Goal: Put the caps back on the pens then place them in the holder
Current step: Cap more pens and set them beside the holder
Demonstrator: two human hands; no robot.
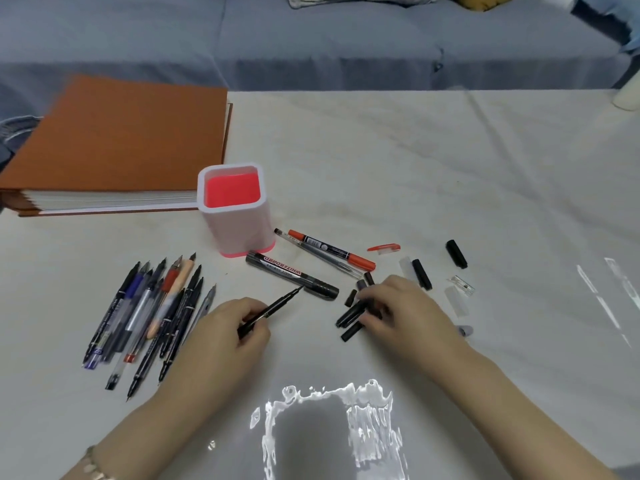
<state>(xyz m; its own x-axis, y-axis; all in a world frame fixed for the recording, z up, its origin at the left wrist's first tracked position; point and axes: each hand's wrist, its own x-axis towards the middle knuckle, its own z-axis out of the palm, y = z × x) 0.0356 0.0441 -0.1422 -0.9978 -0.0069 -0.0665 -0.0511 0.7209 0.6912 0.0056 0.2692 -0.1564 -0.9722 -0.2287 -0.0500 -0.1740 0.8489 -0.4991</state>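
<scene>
While pens [138, 306] litter white cloth [433, 174], a sofa [329, 39] sits beyond — grey-blue.

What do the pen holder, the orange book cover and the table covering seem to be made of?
Pen holder: likely matte plastic, from its smooth white walls and rounded moulded corners. Orange book cover: matte cloth or textured board, perhaps; it shows no shine. Table covering: creased white sheet with bright glare patches, so maybe glossy film or coated cloth.

- Likely a home living room.
- A blue-grey sofa [311, 46] with cushions [360, 0] stands just behind the table [485, 209].
- A wrinkled white cloth [398, 140] covers the table; a thick orange album [114, 140] lies on it.
</scene>
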